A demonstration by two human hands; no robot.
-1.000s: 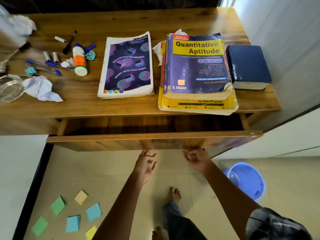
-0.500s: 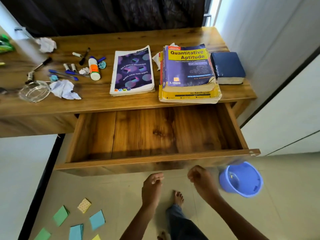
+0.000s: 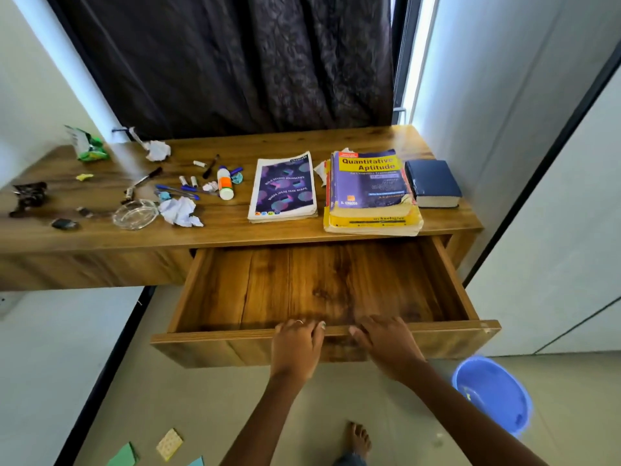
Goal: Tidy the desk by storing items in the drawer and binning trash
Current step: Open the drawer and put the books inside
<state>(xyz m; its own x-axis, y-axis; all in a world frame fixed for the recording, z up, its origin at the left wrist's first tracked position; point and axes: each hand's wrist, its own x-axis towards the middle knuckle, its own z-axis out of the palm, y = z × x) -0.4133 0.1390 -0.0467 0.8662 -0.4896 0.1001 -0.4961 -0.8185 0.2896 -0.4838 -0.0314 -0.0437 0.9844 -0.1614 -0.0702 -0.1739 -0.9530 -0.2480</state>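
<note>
The wooden drawer (image 3: 322,290) stands pulled well out from under the desk (image 3: 336,142), its inside bare wood. Both hands rest on the top edge of its front panel: the left hand (image 3: 295,344) has its fingers curled over the rim, and the right hand (image 3: 386,341) lies just beside it with fingers hooked over the same edge; motion blur makes it hard to tell how firmly either one grips. On the desk, at the right, a dark blue hardback (image 3: 433,183) lies beside a stack of 2 worn books topped by the Quantitative Aptitude book (image 3: 369,179), and a purple notebook (image 3: 285,186) lies to their left. Further left are a glue bottle (image 3: 224,182), blue pens (image 3: 178,191), a crumpled white paper (image 3: 179,211), a clear glass dish (image 3: 135,214) and a green wrapper (image 3: 88,144). A blue plastic bin (image 3: 494,395) sits on the floor at the right, below the drawer, and coloured sticky notes (image 3: 169,443) lie on the floor at the left.
</note>
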